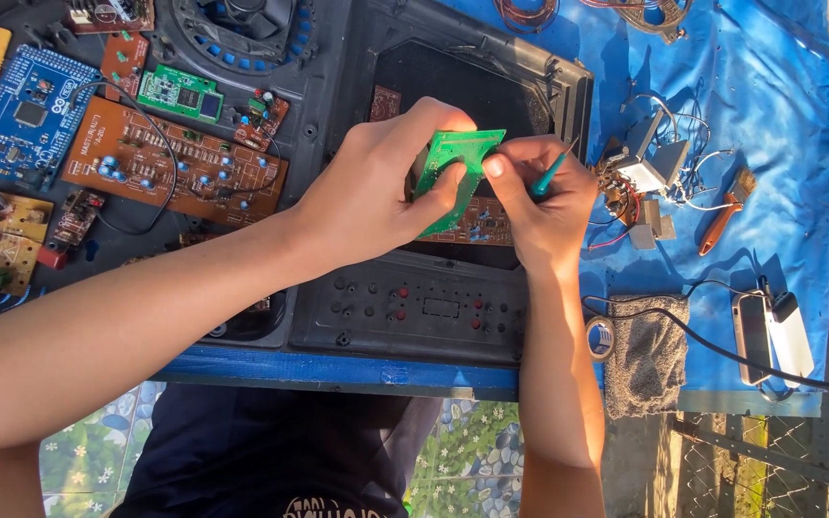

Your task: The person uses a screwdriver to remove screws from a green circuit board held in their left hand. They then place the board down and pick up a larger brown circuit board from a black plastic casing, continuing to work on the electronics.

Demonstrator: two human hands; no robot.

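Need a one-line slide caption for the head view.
Left hand holds green circuit board; right hand grips teal tool against it.

A blue-covered table (779, 115) carries a black panel (414, 307), circuit boards (175, 158), a grey cloth (647, 355) and a phone (752, 338)

Work surface w/ blue tarp (779, 86) in strong sun. At left: blue microcontroller board (26, 115), large brown circuit board (175, 163), small green board (181, 94), yellow boards at far edge. Centre: black plastic device casing (414, 312) w/ rows of button holes. At right: tangle of small parts & wires (650, 168), orange-handled tool (724, 216), grey cloth (647, 353), roll of tape (599, 337), phone on white power bank (769, 336) w/ black cable. Floral-tile floor below.
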